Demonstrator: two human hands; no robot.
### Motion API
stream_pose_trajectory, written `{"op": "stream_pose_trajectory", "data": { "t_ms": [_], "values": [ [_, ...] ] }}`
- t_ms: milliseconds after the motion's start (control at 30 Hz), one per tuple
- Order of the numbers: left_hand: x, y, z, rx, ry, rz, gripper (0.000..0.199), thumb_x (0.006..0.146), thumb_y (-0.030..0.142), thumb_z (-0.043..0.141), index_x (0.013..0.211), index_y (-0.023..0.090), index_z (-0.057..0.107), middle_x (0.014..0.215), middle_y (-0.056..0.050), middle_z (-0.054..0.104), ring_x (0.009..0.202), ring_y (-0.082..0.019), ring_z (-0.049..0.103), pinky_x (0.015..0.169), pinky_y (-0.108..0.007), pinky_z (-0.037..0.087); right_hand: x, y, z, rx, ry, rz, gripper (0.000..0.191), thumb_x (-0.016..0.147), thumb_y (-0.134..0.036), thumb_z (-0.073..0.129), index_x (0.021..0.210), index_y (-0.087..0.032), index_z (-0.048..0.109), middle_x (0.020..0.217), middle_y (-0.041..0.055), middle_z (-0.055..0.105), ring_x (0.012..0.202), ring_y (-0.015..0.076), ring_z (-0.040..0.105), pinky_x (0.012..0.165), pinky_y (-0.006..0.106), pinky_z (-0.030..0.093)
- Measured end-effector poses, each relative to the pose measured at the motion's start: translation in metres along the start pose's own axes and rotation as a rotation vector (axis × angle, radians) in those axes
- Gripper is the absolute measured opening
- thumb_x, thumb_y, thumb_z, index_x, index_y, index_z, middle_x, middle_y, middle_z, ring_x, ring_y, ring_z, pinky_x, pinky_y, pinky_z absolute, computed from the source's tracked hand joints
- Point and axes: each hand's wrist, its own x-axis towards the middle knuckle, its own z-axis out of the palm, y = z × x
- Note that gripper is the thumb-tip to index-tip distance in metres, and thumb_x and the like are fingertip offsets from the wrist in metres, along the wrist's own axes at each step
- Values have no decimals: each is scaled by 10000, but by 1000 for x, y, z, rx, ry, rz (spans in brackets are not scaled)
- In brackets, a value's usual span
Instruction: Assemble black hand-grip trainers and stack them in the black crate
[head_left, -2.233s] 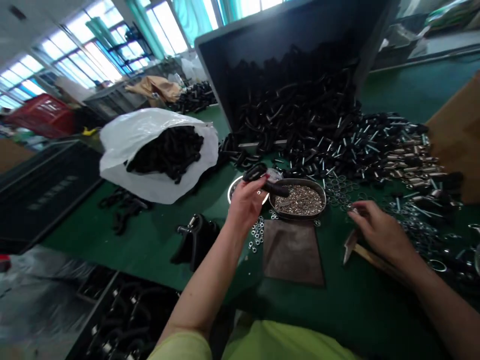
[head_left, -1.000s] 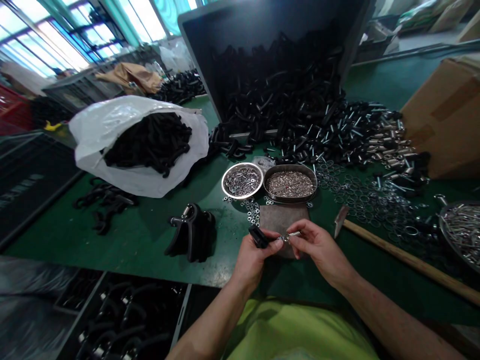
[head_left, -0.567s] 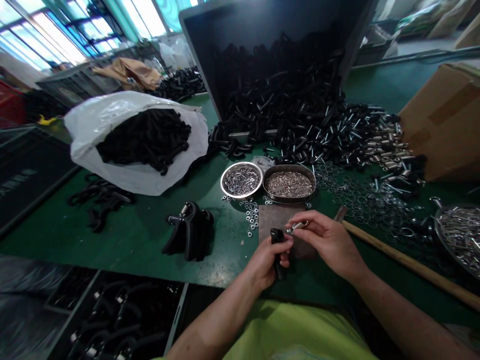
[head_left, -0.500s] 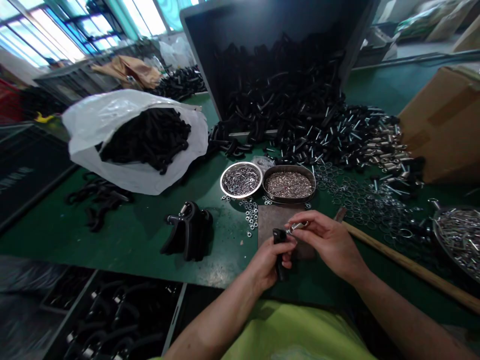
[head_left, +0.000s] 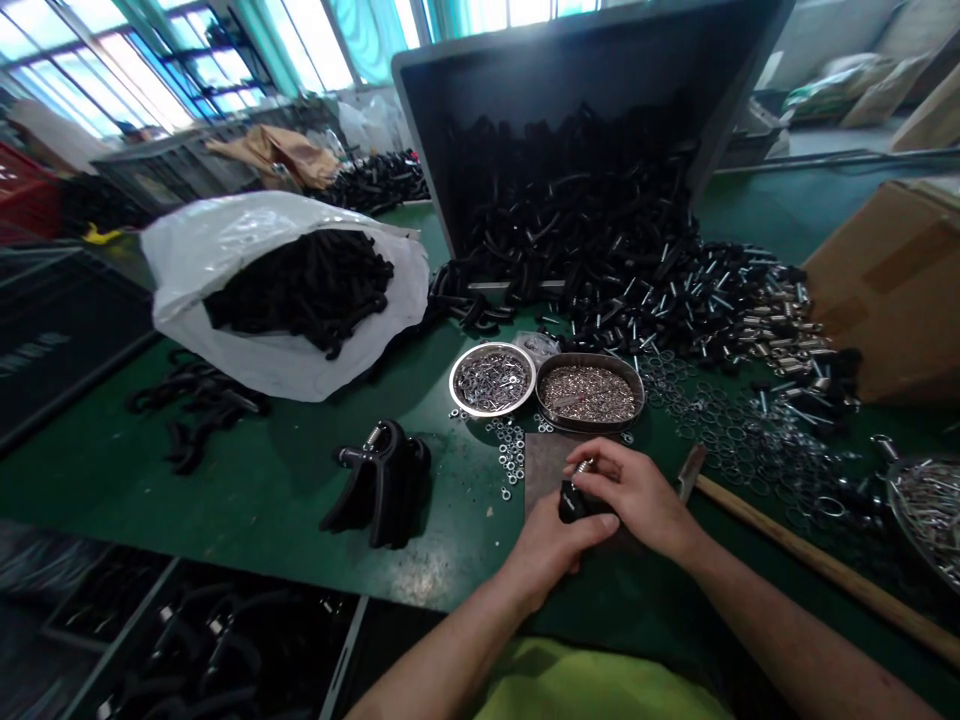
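My left hand [head_left: 551, 545] is wrapped round a black plastic part [head_left: 571, 502] above the brown metal plate [head_left: 541, 460]. The fingers of my right hand [head_left: 634, 495] pinch a small silver spring [head_left: 583, 467] at the upper end of that part. How the spring's lower end meets the part is hidden by my fingers. Left of my hands, black clamp-like parts with a spring [head_left: 379, 480] stand together on the green table. Beyond the plate are a round dish of small metal pieces [head_left: 493, 380] and an oval tin of tiny metal pieces [head_left: 589, 393].
A hammer [head_left: 825, 565] lies at the right. A white bag [head_left: 225, 350] of black parts is at the left. Behind stands a tipped grey bin [head_left: 439, 170], with black parts spilling out. A cardboard box [head_left: 885, 290] and loose rings [head_left: 712, 420] are farther right.
The black part has turned in my left hand, whose thumb now points right across it. My right hand has brought the spring close against the part's top. The view has tilted up slightly.
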Motion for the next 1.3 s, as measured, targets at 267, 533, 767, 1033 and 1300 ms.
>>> {"op": "stream_pose_trajectory", "data": {
  "t_ms": [267, 533, 767, 1033, 1300],
  "values": [
    [-11, -7, -38, -341, -179, -143, 434, 677, 513, 695, 825, 164, 482, 577, 79, 352, 445, -25, 246, 409, -168, 148, 70, -1, -36, -372, -141, 21, 170, 837, -268, 531, 941, -181, 635, 779, 9, 681, 693, 139, 642, 608, 240, 495],
    [-3, -6, -48, -307, -22, -25, 403, 739, 528, 650, 829, 169, 491, 598, 56, 414, 465, -41, 323, 419, -173, 228, 136, 39, -161, -921, 381, 145, 142, 762, -177, 585, 840, -172, 704, 899, 76, 704, 890, 213, 630, 777, 288, 438],
    [7, 6, -35, -210, 84, -14, 447, 714, 525, 677, 886, 120, 600, 709, -10, 521, 595, -89, 471, 505, -200, 382, 139, 69, -165, -1004, 377, 207, 137, 746, -305, 628, 814, -228, 718, 850, 48, 696, 827, 210, 625, 677, 280, 435],
    [14, 7, -22, -414, 32, -95, 534, 726, 650, 584, 866, 135, 583, 630, 33, 431, 511, -59, 363, 436, -168, 288, 104, 33, -144, -924, 448, -39, 160, 863, -235, 480, 875, -162, 622, 1019, 100, 640, 954, 199, 594, 834, 311, 453],
    [13, 20, -4, -581, -125, -163, 625, 727, 739, 474, 866, 134, 545, 666, 22, 412, 527, -54, 344, 429, -142, 240, 1, -4, -28, -733, 141, -814, 283, 885, -166, 505, 1165, -198, 491, 1048, 81, 656, 1021, 190, 609, 875, 360, 514]
  ]
}}
